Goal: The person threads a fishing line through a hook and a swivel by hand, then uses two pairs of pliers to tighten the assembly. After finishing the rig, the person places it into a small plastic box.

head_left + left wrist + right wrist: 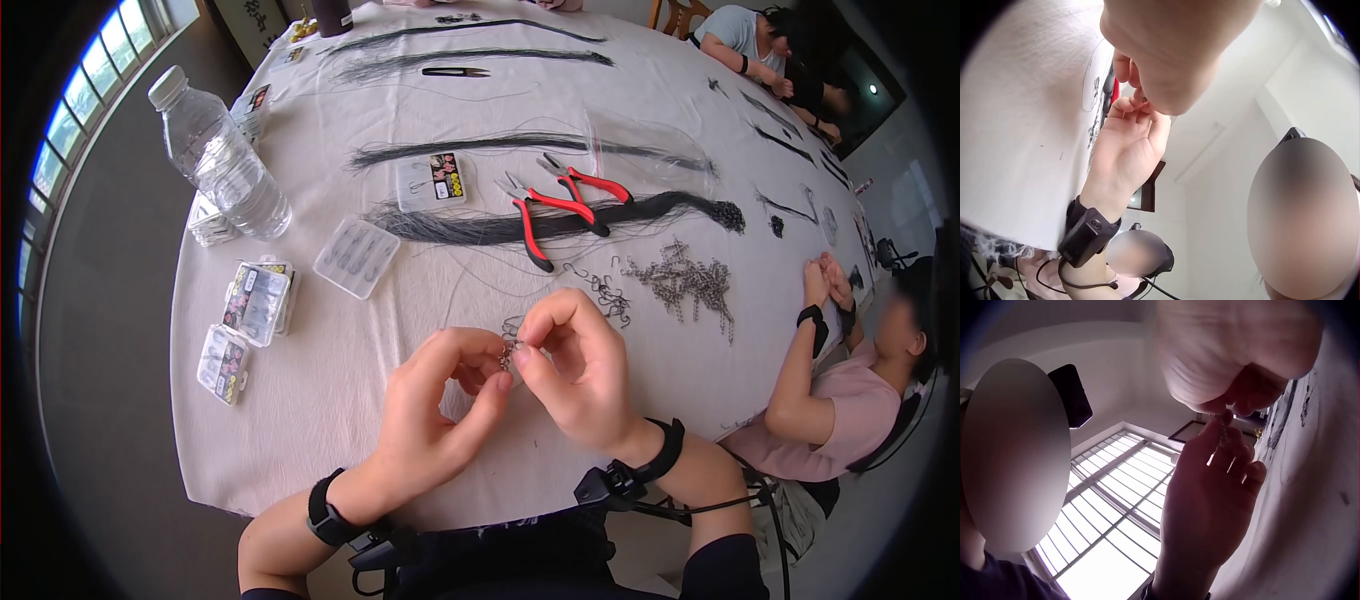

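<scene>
2 hands meet low in my head view, fingertips together. The left hand (430, 395) pinches a small metal piece (506, 356) between thumb and fingers; the right hand (582, 375) pinches at the same spot, though from here I cannot tell which part it has. I judge the double pinch steadies something this tiny, lifted off the tablecloth (330, 430) so both thumbs can reach it.

At 2 o'clock from the fingers lie loose hooks (610, 302), with a heap of chain-like metal bits (690, 285) just beyond, probably spread out for easy picking. Between 12 and 1 o'clock, 2 red-handled pliers (529, 228) lie across a dark strand bundle (455, 228), presumably parked within reach. At 10 o'clock sits a transparent box (358, 258), seemingly set aside from the work; past it stands a water bottle (225, 155). Farthest, near 12, lie black snips (452, 72).
</scene>
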`<state>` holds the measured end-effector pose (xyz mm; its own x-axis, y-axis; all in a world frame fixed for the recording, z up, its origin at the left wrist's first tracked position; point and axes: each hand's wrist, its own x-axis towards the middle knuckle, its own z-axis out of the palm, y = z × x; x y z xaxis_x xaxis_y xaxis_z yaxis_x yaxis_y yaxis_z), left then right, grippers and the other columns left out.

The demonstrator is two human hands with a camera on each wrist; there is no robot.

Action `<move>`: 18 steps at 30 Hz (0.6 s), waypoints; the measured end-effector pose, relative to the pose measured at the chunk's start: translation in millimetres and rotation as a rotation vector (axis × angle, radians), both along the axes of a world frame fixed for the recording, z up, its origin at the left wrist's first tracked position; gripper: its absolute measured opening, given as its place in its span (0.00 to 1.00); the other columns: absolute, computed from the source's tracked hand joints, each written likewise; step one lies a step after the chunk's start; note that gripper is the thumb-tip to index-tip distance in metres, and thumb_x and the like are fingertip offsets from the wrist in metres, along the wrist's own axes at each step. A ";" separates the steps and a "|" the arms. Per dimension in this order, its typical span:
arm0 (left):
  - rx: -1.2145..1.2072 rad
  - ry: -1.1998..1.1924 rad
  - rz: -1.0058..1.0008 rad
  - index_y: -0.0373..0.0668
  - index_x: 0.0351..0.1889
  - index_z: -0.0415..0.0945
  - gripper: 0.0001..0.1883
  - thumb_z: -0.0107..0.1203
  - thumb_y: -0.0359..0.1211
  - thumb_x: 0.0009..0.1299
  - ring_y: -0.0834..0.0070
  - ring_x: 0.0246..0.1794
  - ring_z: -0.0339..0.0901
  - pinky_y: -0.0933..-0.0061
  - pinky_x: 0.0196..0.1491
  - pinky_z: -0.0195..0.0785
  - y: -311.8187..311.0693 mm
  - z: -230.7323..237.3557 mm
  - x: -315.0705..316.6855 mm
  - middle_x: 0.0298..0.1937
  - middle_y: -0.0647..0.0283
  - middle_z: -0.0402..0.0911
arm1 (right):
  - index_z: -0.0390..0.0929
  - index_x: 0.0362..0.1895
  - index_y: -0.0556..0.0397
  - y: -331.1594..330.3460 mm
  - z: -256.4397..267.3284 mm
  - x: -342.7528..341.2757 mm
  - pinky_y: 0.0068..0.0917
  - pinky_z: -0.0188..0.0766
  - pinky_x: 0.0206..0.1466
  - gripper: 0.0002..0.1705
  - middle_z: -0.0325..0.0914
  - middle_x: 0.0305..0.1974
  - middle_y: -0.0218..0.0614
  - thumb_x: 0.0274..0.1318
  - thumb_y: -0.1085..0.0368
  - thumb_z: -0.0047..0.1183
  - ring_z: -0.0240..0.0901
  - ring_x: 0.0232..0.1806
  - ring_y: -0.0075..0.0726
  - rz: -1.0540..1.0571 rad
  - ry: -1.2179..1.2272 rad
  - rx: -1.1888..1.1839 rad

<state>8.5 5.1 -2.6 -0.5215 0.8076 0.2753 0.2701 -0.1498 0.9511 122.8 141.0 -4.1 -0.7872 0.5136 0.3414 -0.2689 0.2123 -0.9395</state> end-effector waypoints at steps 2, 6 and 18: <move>-0.076 0.093 -0.052 0.32 0.49 0.74 0.10 0.57 0.22 0.71 0.80 0.38 0.76 0.77 0.43 0.71 -2.5 3.0 -2.5 0.41 0.62 0.80 | 0.71 0.43 0.56 1.0 3.3 1.0 0.19 0.73 0.42 0.08 0.73 0.38 0.27 0.63 0.76 0.55 0.71 0.38 0.16 0.053 -0.090 -0.174; -0.072 0.104 -0.012 0.32 0.49 0.75 0.10 0.57 0.22 0.70 0.80 0.36 0.77 0.78 0.42 0.70 -1.4 1.4 -2.3 0.38 0.63 0.80 | 0.72 0.43 0.57 3.8 3.9 0.1 0.19 0.75 0.45 0.07 0.75 0.38 0.27 0.65 0.74 0.56 0.73 0.39 0.15 0.074 -0.127 -0.255; -0.048 0.095 0.068 0.36 0.44 0.77 0.09 0.60 0.23 0.66 0.74 0.29 0.79 0.74 0.35 0.72 1.6 0.7 -1.6 0.32 0.61 0.82 | 0.78 0.38 0.59 9.0 8.3 0.5 0.18 0.78 0.38 0.07 0.81 0.34 0.29 0.65 0.68 0.61 0.78 0.34 0.17 0.141 -0.246 -0.408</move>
<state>6.9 6.6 -1.9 -0.5488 0.7847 0.2882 0.3677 -0.0831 0.9262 123.3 149.9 4.2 -0.8907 0.4491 -0.0704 -0.0280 -0.2088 -0.9776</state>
